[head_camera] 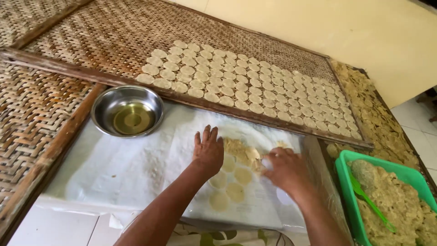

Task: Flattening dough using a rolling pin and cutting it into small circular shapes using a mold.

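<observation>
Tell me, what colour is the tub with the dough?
The tub is bright green, clearest in the head view.

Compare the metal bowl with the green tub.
The metal bowl is round, shiny steel and holds a shallow pool of yellowish liquid; the green tub is rectangular plastic, heaped with coarse dough and a green utensil. The bowl sits left of the hands, the tub right. Both are open-topped.

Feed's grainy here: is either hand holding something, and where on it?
The right hand grips a small white object; which part cannot be told. The left hand lies flat on the plastic sheet, holding nothing.
</observation>
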